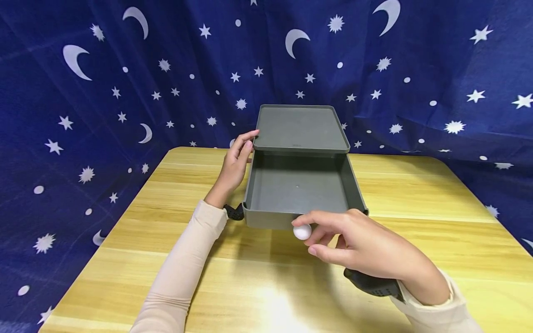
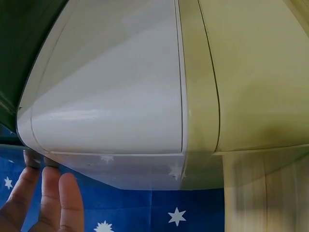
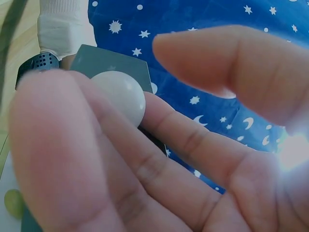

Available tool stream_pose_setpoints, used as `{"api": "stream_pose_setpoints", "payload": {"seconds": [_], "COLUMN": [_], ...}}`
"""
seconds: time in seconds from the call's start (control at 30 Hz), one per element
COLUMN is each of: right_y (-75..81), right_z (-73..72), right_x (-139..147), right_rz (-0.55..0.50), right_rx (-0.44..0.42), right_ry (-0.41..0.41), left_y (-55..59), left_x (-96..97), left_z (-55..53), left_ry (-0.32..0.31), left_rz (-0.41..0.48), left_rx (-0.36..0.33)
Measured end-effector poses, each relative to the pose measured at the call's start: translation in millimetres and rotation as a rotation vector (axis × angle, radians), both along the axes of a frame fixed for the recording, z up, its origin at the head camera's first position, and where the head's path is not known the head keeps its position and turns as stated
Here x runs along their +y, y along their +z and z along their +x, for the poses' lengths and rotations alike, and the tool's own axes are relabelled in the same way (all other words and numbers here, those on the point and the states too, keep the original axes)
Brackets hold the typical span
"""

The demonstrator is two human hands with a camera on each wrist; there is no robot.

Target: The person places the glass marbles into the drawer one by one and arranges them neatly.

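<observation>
A dark grey box (image 1: 300, 125) with a rimmed flat top stands on the table. Its drawer (image 1: 247, 185) is slid out toward me, and the inside shows bare. A round white knob (image 1: 301, 231) is fixed to the drawer's front. My right hand (image 1: 366, 240) holds this knob (image 3: 120, 94) between bent index and middle fingers, the thumb held apart from it. At the box's left side, my left hand (image 1: 235, 164) rests its fingers against the front corner of the upper part. In the left wrist view, fairly straight fingers (image 2: 50, 193) touch the box's edge.
The light wooden table (image 1: 416, 199) extends to both sides of the box. Behind it and along the left hangs a blue curtain (image 1: 187, 55) with white moons and stars. Black wrist devices (image 1: 234, 212) sit under both wrists.
</observation>
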State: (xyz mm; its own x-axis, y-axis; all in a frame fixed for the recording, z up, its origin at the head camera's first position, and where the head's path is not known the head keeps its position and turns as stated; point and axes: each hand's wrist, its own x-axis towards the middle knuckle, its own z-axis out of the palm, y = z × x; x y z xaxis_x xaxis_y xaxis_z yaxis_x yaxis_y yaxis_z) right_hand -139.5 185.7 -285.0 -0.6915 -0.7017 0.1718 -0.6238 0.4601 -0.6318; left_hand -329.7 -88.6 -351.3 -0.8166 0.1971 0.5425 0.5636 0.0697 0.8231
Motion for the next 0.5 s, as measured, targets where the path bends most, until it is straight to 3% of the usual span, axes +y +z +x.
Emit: {"api": "stream_pose_setpoints", "payload": {"seconds": [0.5], "right_y": [-3.4], "right_z": [-8.5], "right_x": [-1.5], "right_rz": [-0.058], "right_rx": [0.023], "right_ry": [0.001], "left_y": [0.6], "left_x": [-0.8], "left_z": [0.0], "left_ry": [0.013], "left_rz": [0.002], "left_rx": [-0.012]}}
